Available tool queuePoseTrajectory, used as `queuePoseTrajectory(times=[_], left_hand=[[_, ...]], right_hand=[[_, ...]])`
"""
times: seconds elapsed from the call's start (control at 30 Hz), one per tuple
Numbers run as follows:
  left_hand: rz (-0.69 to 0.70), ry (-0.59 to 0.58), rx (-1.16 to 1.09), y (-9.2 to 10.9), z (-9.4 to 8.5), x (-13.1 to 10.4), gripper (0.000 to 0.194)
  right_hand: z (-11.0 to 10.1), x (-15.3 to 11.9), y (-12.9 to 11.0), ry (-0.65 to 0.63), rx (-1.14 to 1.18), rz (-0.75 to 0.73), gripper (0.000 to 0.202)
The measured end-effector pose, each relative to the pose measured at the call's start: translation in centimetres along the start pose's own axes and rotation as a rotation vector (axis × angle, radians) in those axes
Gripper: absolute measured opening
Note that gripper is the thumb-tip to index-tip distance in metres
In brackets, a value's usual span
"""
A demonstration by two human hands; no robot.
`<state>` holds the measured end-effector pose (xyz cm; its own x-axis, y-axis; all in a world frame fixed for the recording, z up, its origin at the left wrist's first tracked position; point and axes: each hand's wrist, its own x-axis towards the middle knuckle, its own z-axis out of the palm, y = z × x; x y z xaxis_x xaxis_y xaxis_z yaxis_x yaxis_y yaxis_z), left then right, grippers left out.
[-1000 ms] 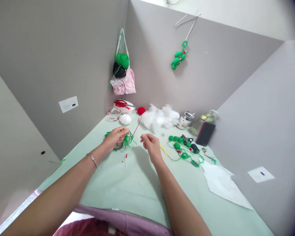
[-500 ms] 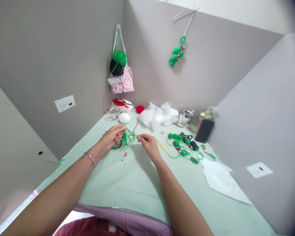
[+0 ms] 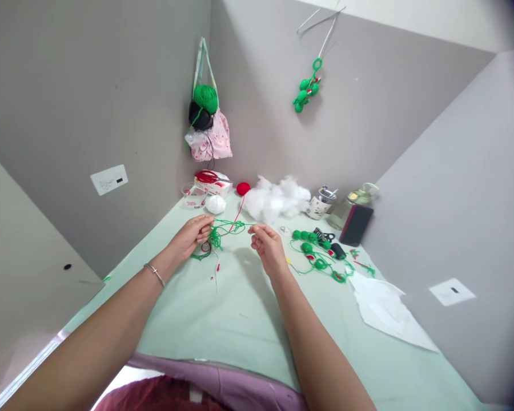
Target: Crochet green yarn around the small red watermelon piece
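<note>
A loose tangle of green yarn [image 3: 216, 236] hangs between my hands above the table. My left hand [image 3: 192, 235] is closed on one side of it, thumb and fingers pinched together. To the right, my right hand [image 3: 266, 244] pinches a strand, which stretches level back to the tangle. Beneath the left fingers, part of the yarn and some red loops lie low near the cloth. A red strand runs behind the tangle to a red yarn ball [image 3: 243, 188]. Near my right wrist, a yellow-handled crochet hook [image 3: 288, 260] is mostly covered by the hand.
White stuffing [image 3: 276, 198] and a white yarn ball [image 3: 215, 204] sit at the back. Red scissors [image 3: 207, 177] rest on a box. Green crocheted balls [image 3: 307, 248] with loose yarn lie right, near a phone [image 3: 357, 225], a pen cup [image 3: 321, 204] and white paper [image 3: 381, 311].
My right hand has moved right and slightly up, drawing the green strand out longer. The tangle has stretched toward it. My left hand stays nearly in place.
</note>
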<state>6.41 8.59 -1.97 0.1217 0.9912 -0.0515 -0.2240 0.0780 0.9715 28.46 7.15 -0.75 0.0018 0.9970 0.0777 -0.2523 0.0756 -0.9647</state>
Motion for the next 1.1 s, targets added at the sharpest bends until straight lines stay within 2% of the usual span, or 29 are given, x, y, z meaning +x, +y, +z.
queuePoseTrajectory(times=[0.17,0.3,0.4,0.5,0.6,0.73,0.87,1.0,1.1], left_hand=[[0.082,0.077,0.123,-0.4,0.6,-0.1,0.030],[0.193,0.147,0.239,-0.7,1.3,-0.5,0.042],[0.249,0.153,0.305,-0.6,1.6,-0.8,0.037],[0.280,0.157,0.342,-0.6,1.8,-0.9,0.047],[0.293,0.117,0.351,-0.8,2.0,-0.9,0.052],[0.281,-0.006,0.333,-1.2,2.6,-1.0,0.053],[0.267,-0.047,0.290,-1.4,3.1,-1.1,0.034],[0.230,-0.012,0.251,-1.4,3.1,-1.0,0.026],[0.207,0.001,0.232,-1.3,3.0,-0.9,0.027]], right_hand=[[0.1,-0.1,-0.3,-0.008,0.066,0.016,0.027],[0.3,-0.3,-0.3,-0.043,0.091,0.029,0.025],[0.3,-0.4,-0.3,-0.076,0.100,0.042,0.023],[0.4,-0.5,-0.4,-0.104,0.099,0.044,0.022],[0.6,-0.6,-0.5,-0.129,0.078,0.038,0.022],[1.1,-1.0,-0.5,-0.173,0.014,0.018,0.022],[1.6,-1.6,-0.7,-0.217,-0.106,-0.028,0.025],[1.4,-1.6,-0.7,-0.129,-0.228,-0.129,0.038],[0.9,-1.1,-0.5,-0.022,-0.277,-0.200,0.037]])
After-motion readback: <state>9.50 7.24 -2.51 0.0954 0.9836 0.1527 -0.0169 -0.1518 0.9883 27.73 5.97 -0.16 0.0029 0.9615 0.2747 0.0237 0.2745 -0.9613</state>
